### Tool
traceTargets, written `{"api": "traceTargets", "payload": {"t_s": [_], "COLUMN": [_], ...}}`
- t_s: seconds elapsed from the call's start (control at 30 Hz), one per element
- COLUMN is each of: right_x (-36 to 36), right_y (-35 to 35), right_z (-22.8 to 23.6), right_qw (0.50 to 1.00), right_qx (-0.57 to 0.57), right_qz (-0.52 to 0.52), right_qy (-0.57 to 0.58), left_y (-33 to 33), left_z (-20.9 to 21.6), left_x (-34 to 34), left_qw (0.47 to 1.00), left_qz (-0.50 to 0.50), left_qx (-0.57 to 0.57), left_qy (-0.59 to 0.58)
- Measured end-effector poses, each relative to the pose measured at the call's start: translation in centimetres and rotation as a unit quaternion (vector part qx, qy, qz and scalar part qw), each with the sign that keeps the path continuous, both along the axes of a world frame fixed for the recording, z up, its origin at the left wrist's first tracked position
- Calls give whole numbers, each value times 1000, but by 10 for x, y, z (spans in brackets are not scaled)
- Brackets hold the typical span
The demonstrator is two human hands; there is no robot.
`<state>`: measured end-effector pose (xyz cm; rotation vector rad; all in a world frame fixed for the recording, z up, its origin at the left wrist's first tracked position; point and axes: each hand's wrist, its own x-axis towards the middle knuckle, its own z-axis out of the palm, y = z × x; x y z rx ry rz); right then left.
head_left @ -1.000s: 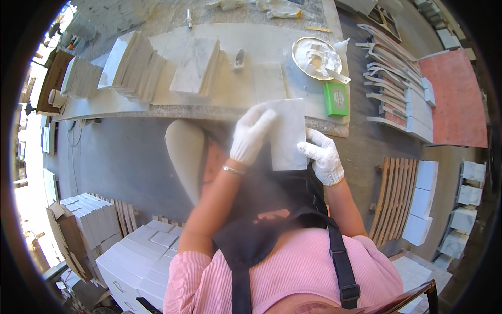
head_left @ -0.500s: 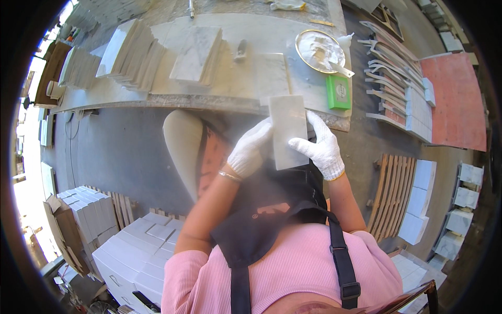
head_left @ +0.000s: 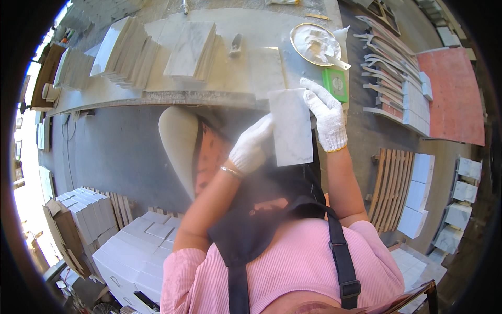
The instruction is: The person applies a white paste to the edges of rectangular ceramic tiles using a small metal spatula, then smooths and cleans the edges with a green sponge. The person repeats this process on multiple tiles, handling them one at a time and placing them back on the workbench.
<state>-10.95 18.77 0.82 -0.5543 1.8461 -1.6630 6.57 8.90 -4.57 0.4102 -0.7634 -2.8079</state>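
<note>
A white marble tile (head_left: 291, 126) is held upright above my lap, just in front of the worktable's edge. My right hand (head_left: 327, 114), in a white knit glove, grips its right and top edge. My left hand (head_left: 252, 147), also gloved, presses against the tile's left edge and face. A fine haze of dust hangs around the tile and my left wrist. A dark apron covers my lap under the tile.
The stone worktable (head_left: 157, 97) carries stacks of marble tiles (head_left: 128, 52), a round pan of white paste (head_left: 314, 43) and a green block (head_left: 334, 83). Curved pieces (head_left: 387, 63) lie right of it beside a red slab (head_left: 454, 94). White boxes (head_left: 133, 251) stand at lower left.
Both hands have brought the tile down from the table edge toward my lap. My left hand slid from the tile's top-left corner to its lower left side.
</note>
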Motion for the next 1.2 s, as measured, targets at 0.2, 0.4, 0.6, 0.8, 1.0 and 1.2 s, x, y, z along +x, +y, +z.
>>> {"api": "traceTargets", "payload": {"t_s": [0.2,0.4,0.6,0.8,1.0,1.2], "right_x": [3,8,15,14,19,33], "right_y": [10,25,51,69,67,57], "right_z": [5,-7,-8,-9,-1,4], "right_qw": [1000,997,988,980,974,975], "right_qx": [12,44,53,56,53,70], "right_qz": [15,55,145,171,164,143], "right_qy": [-10,-30,12,-81,-145,-155], "left_y": [2,-4,-13,-17,-19,-15], "left_z": [-8,-17,-25,-24,-21,-23], "left_x": [-5,-6,-6,-6,-4,-3], "left_qw": [999,996,993,993,992,993], "left_qz": [-8,5,29,55,51,49], "left_qx": [44,83,95,101,97,90], "left_qy": [31,43,57,36,61,63]}}
